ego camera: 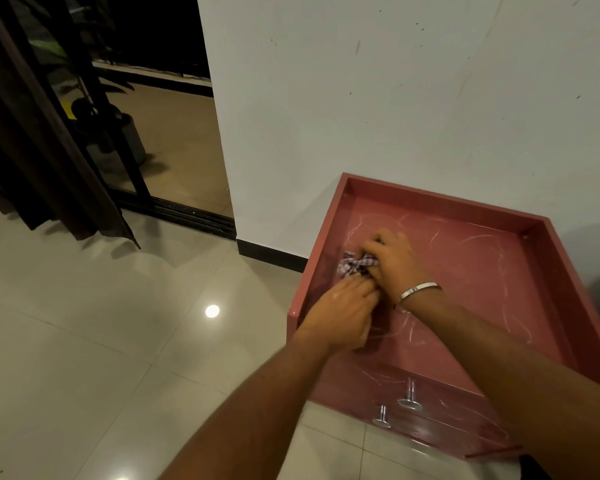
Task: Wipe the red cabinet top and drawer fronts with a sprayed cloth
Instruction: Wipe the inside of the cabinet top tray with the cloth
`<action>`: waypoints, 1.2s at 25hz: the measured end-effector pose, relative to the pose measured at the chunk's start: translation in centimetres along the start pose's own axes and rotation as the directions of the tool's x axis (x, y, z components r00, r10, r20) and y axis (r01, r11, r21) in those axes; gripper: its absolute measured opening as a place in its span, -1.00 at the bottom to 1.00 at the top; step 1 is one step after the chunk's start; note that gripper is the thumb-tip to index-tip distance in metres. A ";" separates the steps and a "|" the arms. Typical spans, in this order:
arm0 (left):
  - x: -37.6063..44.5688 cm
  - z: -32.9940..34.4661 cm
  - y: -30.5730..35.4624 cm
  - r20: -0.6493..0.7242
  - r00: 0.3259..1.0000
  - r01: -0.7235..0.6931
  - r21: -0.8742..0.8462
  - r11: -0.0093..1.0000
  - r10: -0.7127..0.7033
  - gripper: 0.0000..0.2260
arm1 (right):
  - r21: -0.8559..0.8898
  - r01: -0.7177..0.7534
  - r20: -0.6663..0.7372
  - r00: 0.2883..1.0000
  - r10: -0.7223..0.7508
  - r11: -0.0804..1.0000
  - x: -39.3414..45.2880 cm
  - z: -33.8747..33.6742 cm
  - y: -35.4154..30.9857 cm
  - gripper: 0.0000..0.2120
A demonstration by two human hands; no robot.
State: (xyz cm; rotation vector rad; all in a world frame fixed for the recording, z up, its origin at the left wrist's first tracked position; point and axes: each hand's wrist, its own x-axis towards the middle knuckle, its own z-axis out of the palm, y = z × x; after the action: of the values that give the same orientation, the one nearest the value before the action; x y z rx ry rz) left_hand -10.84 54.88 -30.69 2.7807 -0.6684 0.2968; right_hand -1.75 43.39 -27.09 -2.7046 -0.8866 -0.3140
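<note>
The red cabinet [492, 268] stands against the white wall, its recessed top streaked with pale smears. A bunched checked cloth [355, 264] lies on the left part of the top. My right hand [395, 261], a silver bangle on its wrist, presses down on the cloth and grips it. My left hand [343, 311] reaches in from the near side with its fingertips on the same cloth. Below the top, the drawer fronts [440, 403] carry two metal knobs [409, 398]. No spray bottle is in view.
Raised red rims [437, 199] border the cabinet top on the back and sides. Glossy beige floor tiles [101, 341] spread to the left. A dark curtain [39, 150] and a sliding door track [187, 213] lie at the far left, with a potted plant [118, 133] beyond.
</note>
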 end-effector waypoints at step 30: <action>8.5 0.2 -8.0 -0.009 0.890 0.455 -0.034 0.890 -0.455 -0.40 | 0.072 -0.325 0.013 0.946 0.325 0.943 9.3 7.7 2.3 -0.77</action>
State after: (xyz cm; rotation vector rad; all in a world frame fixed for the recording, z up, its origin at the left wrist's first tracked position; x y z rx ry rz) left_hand 0.40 58.19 -30.31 2.7931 -0.0001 0.2074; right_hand 7.94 49.18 -32.10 -2.7208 -0.4272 -0.2041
